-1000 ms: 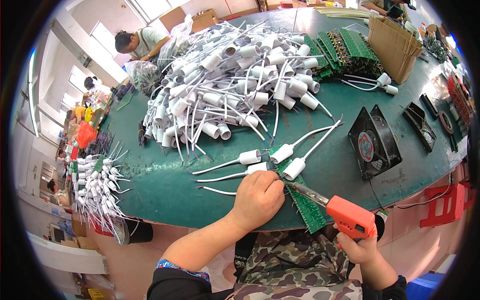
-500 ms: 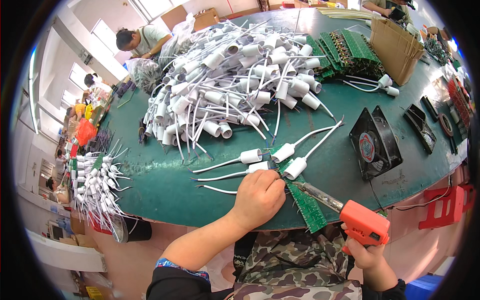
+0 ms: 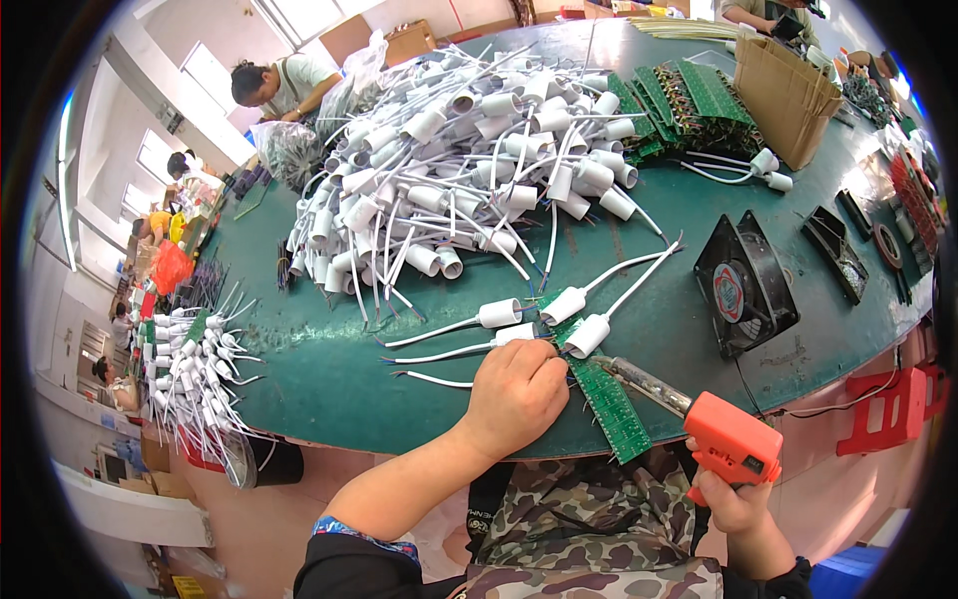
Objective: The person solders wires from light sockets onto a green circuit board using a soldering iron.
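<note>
My left hand (image 3: 519,394) is closed over the green circuit board strip (image 3: 614,407), fingers pinched around a lamp holder mostly hidden beneath them; its white cord (image 3: 435,379) comes out to the left. In my right hand (image 3: 736,504) is a red soldering gun (image 3: 733,436). The gun's hot tip (image 3: 602,360) points left, just over the strip beside a white lamp holder (image 3: 587,335). A second holder (image 3: 564,304) sits behind that one, both with cords going up to the right. Two more, a far one (image 3: 500,312) and a near one (image 3: 516,333), have cords going left.
A large heap of white lamp holders (image 3: 429,195) covers the table's far middle. Stacked green boards (image 3: 699,95) and a cardboard box (image 3: 788,100) stand at back right. A black fan (image 3: 746,285) is on the right; more lamp holders (image 3: 190,364) hang over the left edge.
The soldering gun has shifted slightly right, and its tip has come up a little from the board. My left hand keeps its place.
</note>
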Demonstrator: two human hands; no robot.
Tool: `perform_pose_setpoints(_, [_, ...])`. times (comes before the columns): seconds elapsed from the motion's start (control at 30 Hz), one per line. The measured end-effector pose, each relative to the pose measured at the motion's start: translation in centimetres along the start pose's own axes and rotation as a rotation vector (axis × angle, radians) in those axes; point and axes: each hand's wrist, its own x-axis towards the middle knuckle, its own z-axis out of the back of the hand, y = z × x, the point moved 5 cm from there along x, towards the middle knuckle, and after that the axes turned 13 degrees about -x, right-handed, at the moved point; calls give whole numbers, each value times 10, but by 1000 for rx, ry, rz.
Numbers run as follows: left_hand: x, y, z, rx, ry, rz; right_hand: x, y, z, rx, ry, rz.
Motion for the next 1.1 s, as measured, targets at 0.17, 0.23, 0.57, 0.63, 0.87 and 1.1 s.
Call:
perform_pose_setpoints(0.17, [0,0,0,-2,-1,-5,-1,-5,4,-128,69,250])
perform_pose_setpoints(0.23, [0,0,0,-2,-3,-7,-2,-4,5,-138,82,212])
perform_pose_setpoints(0.57, [1,-1,0,1,4,-4,-3,-4,7,-175,58,264])
perform_pose_setpoints(0.63, [0,0,0,-20,6,-1,-4,-5,8,-197,78,277])
perform_pose_setpoints(0.87, [3,3,6,-140,40,22,-6,-5,7,-151,82,222])
perform_pose_setpoints(1.1, [2,5,8,-233,107,24,-6,-4,5,-125,13,163])
